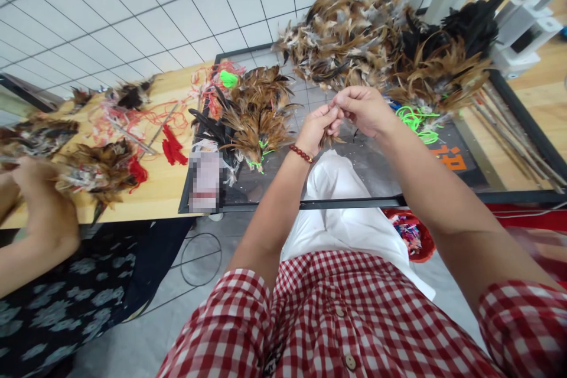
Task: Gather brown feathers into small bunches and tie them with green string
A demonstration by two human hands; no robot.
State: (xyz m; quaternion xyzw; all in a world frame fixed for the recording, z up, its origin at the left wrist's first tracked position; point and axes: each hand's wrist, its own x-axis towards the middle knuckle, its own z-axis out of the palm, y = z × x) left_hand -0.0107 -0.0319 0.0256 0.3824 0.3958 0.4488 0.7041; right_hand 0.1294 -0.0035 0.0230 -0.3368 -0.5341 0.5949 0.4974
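Observation:
My left hand (319,125), with a beaded bracelet at its wrist, is closed on small brown feathers (330,139) whose tips hang below the fingers. Against its fingertips, my right hand (361,109) pinches at the same spot; what lies between its fingers is too small to make out. Both hands are above the black-framed glass panel (283,180). Left of them lies a bunch of brown feathers (261,112) with green string (261,156) at its base. Behind them rises a large heap of brown feathers (345,35).
Green cords (419,121) and thin sticks (516,136) lie at the right, below white chargers (522,38). At the left, another person's hand (35,177) is beside a feather bundle (97,171). Red yarn (172,146) lies on the wooden table (166,192). A red basket (427,245) is below.

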